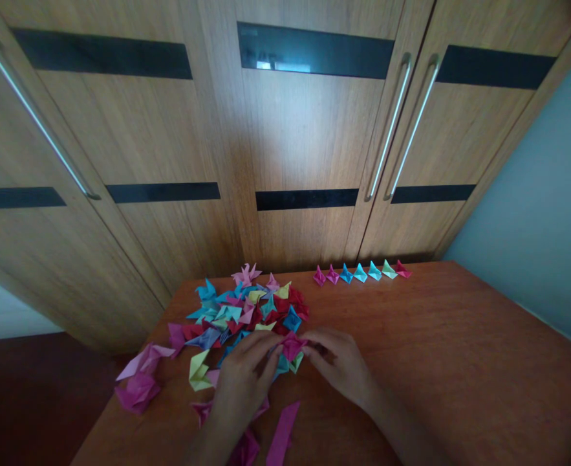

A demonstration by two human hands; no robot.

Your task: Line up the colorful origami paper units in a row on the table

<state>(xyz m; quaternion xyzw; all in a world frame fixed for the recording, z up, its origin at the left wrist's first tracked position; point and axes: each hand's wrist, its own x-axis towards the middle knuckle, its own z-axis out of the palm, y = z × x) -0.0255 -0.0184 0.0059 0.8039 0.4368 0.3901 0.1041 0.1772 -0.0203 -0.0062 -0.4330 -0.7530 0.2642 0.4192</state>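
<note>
A small magenta folded paper piece (293,346) is held between both hands above the wooden table (440,349). My left hand (249,366) pinches its left corner, and my right hand (338,362) pinches the right corner. Behind and to the left spreads a pile of folded paper pieces (229,313) in blue, red, pink, yellow and purple. Near my left wrist lie more magenta pieces, partly hidden by that arm, and a flat magenta strip (283,433) rests between my forearms.
Along the table's back edge stands a row of several small folded pieces (360,272). Pink and magenta pieces (138,391) lie near the left edge. A wooden wardrobe (304,129) with metal handles rises behind the table, beside a pale blue wall (537,194) at the right.
</note>
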